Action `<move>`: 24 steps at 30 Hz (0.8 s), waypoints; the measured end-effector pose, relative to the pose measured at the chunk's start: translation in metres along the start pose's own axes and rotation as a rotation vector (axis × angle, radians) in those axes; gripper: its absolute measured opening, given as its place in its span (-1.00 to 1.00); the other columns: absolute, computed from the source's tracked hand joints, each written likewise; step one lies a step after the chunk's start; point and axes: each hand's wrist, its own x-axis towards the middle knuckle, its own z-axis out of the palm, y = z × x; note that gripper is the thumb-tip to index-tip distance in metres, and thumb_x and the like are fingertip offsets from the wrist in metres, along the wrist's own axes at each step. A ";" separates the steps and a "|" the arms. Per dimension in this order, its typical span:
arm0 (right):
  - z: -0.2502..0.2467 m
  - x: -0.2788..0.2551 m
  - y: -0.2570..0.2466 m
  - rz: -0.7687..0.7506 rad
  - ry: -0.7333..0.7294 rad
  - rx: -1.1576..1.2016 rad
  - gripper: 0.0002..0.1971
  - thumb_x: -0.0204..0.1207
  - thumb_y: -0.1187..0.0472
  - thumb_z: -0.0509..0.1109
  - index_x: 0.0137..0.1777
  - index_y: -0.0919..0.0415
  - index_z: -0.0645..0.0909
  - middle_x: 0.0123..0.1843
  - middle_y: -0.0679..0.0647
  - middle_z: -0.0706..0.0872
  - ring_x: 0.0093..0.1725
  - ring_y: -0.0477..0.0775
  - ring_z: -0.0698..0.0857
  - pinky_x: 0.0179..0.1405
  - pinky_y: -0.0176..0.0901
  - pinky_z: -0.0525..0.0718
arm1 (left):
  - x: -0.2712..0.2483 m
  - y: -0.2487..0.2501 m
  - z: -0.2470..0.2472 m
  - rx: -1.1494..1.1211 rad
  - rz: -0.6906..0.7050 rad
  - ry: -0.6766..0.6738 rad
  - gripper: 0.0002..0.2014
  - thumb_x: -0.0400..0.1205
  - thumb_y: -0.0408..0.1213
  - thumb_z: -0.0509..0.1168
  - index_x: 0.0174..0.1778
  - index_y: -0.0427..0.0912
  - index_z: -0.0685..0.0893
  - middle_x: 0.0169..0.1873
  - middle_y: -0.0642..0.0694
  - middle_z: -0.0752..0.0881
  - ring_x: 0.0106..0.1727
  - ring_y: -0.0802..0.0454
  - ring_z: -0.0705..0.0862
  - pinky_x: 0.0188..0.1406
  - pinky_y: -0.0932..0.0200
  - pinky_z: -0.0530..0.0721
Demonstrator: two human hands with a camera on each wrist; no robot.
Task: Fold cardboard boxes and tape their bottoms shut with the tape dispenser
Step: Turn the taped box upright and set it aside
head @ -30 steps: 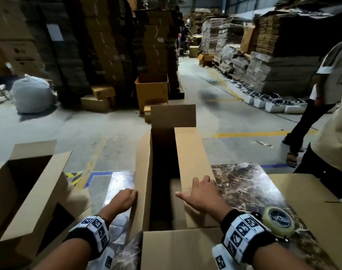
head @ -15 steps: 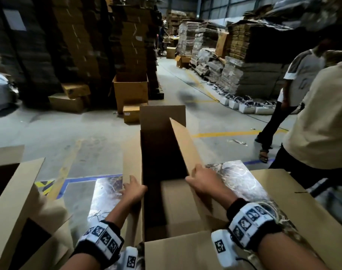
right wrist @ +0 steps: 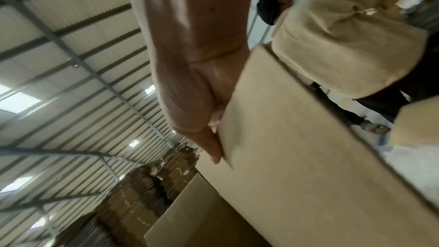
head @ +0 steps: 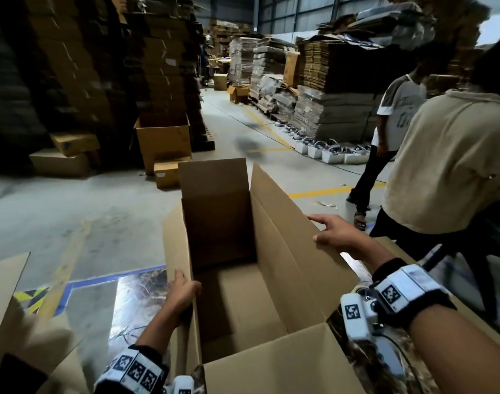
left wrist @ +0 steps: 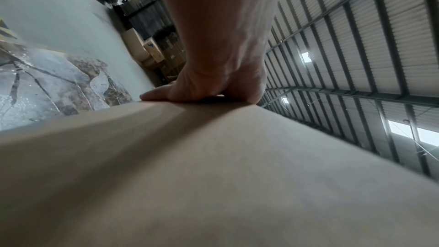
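Left hand (head: 183,291) and right hand (head: 338,237) fingers grip opposite flaps of cardboard box (head: 243,302)

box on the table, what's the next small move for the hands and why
Probably swing the right flap down and inward with the right hand. That hand grips the flap's top edge, the left hand holds the left flap, and the box stands open with all four flaps up and no tape on.

Box (head: 285,268) interior open; flaps upright
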 end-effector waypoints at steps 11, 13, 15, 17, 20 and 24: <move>0.017 0.008 0.098 0.204 0.341 0.041 -0.63 0.59 0.51 0.25 0.35 0.35 0.65 0.35 0.29 0.68 0.25 0.27 0.68 -0.05 -0.19 0.69 | -0.001 -0.004 0.002 -0.136 -0.001 -0.005 0.02 0.13 -0.26 0.30 0.63 -0.11 0.19 0.45 -0.40 0.43 0.37 -0.43 0.52 0.03 -0.10 0.69; 0.035 0.013 0.103 0.231 0.292 -0.380 -0.72 0.63 0.23 0.20 0.21 0.16 0.70 0.26 0.22 0.74 0.20 0.28 0.69 0.12 -0.08 0.61 | -0.008 0.002 0.003 -0.174 0.003 -0.001 0.02 0.16 -0.29 0.29 0.65 -0.08 0.18 0.48 -0.39 0.40 0.38 -0.42 0.52 -0.10 0.03 0.66; 0.052 0.020 0.100 0.250 0.229 -0.628 -0.70 0.64 0.07 0.10 0.08 0.11 0.65 0.16 0.20 0.75 0.12 0.27 0.69 0.12 0.00 0.61 | -0.014 0.005 0.001 -0.217 0.019 0.003 0.00 0.18 -0.33 0.27 0.66 -0.10 0.19 0.51 -0.40 0.38 0.37 -0.41 0.53 -0.16 0.07 0.63; 0.067 0.025 0.089 0.228 0.166 -0.642 -0.56 0.71 -0.09 0.03 0.04 0.17 0.66 0.12 0.25 0.74 0.05 0.24 0.69 0.03 -0.01 0.58 | -0.018 0.008 0.001 -0.263 0.034 -0.005 -0.06 0.23 -0.41 0.24 0.65 -0.16 0.21 0.50 -0.46 0.37 0.24 -0.35 0.61 -0.26 0.08 0.63; 0.086 0.026 0.080 0.275 0.047 -0.355 -0.33 0.63 -0.40 0.07 -0.08 0.20 0.71 -0.11 0.10 0.75 -0.15 0.07 0.68 -0.11 -0.07 0.57 | -0.030 0.018 0.002 -0.331 0.030 -0.034 -0.18 0.27 -0.49 0.22 0.56 -0.18 0.34 0.22 -0.41 0.56 -0.10 -0.24 0.63 -0.35 0.08 0.58; 0.110 0.041 0.094 0.344 -0.096 -0.140 -0.44 0.50 -0.17 0.48 0.17 0.37 0.70 0.04 0.16 0.77 -0.06 0.15 0.75 -0.06 0.01 0.75 | -0.044 0.030 0.010 -0.407 0.062 -0.080 -0.37 0.29 -0.53 0.17 0.34 -0.21 0.50 -0.21 -0.28 0.53 -0.30 -0.07 0.50 -0.43 0.16 0.46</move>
